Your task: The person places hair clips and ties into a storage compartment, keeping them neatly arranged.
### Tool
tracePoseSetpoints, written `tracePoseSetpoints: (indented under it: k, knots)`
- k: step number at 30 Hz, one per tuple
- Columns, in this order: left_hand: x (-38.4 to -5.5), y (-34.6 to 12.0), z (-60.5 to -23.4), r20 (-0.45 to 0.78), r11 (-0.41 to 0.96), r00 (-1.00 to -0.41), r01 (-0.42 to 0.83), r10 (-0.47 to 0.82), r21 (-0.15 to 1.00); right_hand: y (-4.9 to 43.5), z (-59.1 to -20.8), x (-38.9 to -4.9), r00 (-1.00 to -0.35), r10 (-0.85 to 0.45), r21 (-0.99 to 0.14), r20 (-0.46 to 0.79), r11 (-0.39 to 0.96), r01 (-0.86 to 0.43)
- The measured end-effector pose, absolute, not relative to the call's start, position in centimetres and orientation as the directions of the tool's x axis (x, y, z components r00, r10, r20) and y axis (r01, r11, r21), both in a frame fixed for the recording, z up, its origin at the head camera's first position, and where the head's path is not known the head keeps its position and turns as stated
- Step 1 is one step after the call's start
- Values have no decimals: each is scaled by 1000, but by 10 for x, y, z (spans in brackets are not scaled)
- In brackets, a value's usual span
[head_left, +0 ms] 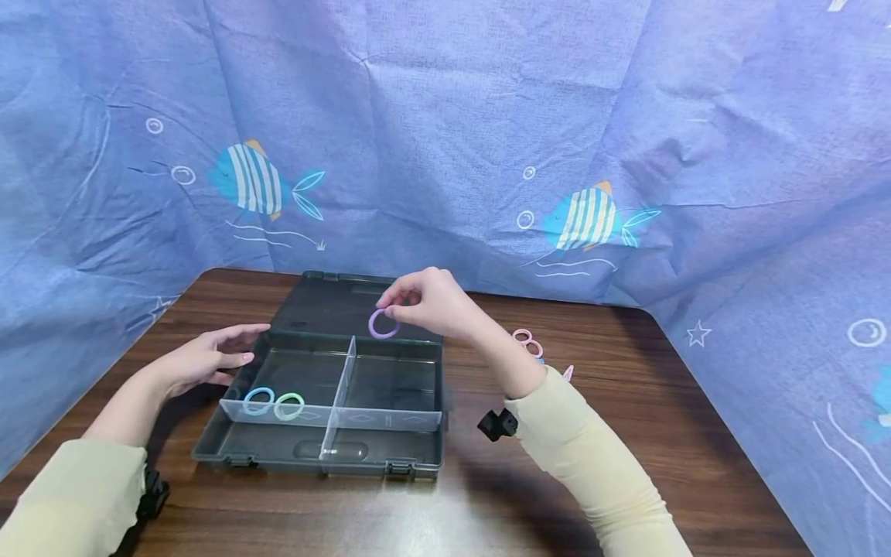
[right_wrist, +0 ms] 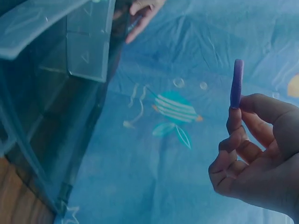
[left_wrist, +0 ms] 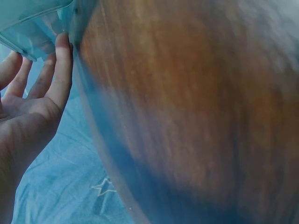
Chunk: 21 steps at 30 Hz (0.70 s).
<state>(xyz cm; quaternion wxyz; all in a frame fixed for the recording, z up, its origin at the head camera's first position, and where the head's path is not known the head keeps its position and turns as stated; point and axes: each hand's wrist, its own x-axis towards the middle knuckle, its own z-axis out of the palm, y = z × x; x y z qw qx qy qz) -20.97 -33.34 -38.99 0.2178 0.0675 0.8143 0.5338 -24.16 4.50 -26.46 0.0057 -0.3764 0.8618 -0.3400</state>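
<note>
My right hand (head_left: 435,303) pinches a purple hair tie (head_left: 372,328) between thumb and forefinger, above the back of a dark see-through compartment box (head_left: 440,456). In the right wrist view the purple hair tie (right_wrist: 237,84) shows edge-on. Beside the box's left wall, my left hand (head_left: 198,360) has its fingers loosely extended, with fingertips at the wall. The left wrist view shows this hand (left_wrist: 37,112) with fingertips against the box's edge (left_wrist: 28,55). A blue hair tie (head_left: 248,394) and a green hair tie (head_left: 301,400) lie in the left compartment, by the clear divider.
The box's lid (head_left: 327,298) lies folded back behind it. Clear dividers (head_left: 390,418) split the box into compartments. Right of it, partly behind my forearm, are pink hair ties (head_left: 534,350) and a pink pointed piece (head_left: 568,373). A blue fish-print cloth (head_left: 445,155) hangs behind the wooden table (head_left: 592,333).
</note>
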Motion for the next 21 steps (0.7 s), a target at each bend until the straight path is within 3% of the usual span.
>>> tracePoseSetpoints:
  k: [10, 21]
  knots:
    - [-213, -334, -388, -298, 420, -888, -136, 349, 897, 2, -290, -241, -633, -751, -566, 190, 443, -695]
    - [-215, -334, -390, -303, 416, -885, -143, 352, 898, -31, -321, -250, -582, -809, -520, 80, 464, -717]
